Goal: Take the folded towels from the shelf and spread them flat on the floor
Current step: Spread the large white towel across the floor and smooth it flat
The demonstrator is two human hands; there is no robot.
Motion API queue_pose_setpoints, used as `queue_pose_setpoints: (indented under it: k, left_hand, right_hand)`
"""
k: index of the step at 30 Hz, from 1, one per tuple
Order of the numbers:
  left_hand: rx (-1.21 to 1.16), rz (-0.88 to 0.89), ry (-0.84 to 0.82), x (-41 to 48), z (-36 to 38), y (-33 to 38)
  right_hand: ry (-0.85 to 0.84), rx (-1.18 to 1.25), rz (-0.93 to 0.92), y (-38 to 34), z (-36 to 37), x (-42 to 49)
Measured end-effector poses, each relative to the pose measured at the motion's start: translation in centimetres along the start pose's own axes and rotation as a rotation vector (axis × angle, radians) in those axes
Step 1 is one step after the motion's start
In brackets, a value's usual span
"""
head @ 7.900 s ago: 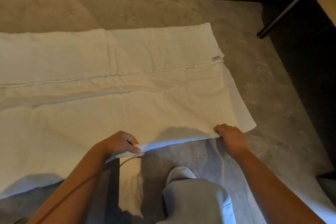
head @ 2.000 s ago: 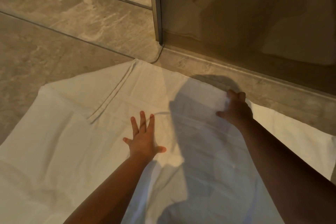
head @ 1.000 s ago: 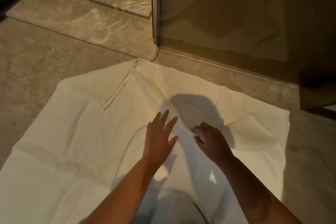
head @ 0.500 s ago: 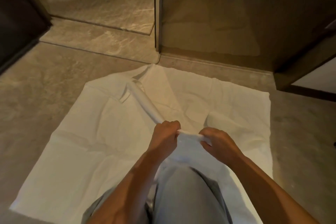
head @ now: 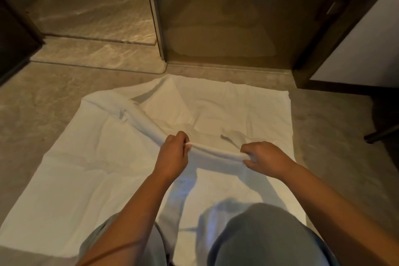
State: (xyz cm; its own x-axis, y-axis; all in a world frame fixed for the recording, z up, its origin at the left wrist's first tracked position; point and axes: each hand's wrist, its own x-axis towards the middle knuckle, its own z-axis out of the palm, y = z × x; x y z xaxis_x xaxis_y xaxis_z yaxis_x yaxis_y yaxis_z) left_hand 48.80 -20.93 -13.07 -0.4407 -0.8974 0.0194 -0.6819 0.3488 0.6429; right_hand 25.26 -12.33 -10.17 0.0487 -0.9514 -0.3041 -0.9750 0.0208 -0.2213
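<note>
A large white towel [head: 90,157] lies spread over the stone floor [head: 32,103], wrinkled near its far end. A raised fold [head: 138,121] of the cloth runs from the far left corner toward me. My left hand [head: 172,155] is shut on this fold near the middle of the towel. My right hand [head: 265,157] is shut on the same fold a little to the right, and the cloth is stretched taut between the two hands. The far right corner [head: 285,95] lies flat. No shelf is in view.
My knees in grey trousers [head: 265,237] rest on the towel's near end. A glass panel with a metal frame [head: 155,17] stands just beyond the towel. A dark cabinet [head: 13,36] is at the left, a white door [head: 356,49] and a dark furniture leg [head: 382,134] at the right.
Two seconds ago both hands pressed flat on the towel. They then came together, pinched a fold, and now have drawn apart, lifting and stretching it; my view has pulled back.
</note>
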Motion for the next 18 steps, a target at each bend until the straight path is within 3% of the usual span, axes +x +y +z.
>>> queue_pose_setpoints:
  k: [6,10,18]
  left_hand:
    - [0.066,-0.056,-0.115,-3.0,2.4,1.5]
    - [0.165,0.034,-0.241,-2.5,4.0,1.5]
    - [0.074,-0.028,-0.314,-2.6,4.0,-1.1]
  right_hand:
    - [0.019,0.038,-0.016,0.9,0.9,-4.3]
    - [0.014,0.058,-0.006,1.2,2.4,-4.9]
    - [-0.04,0.225,0.024,-0.6,6.8,-3.5]
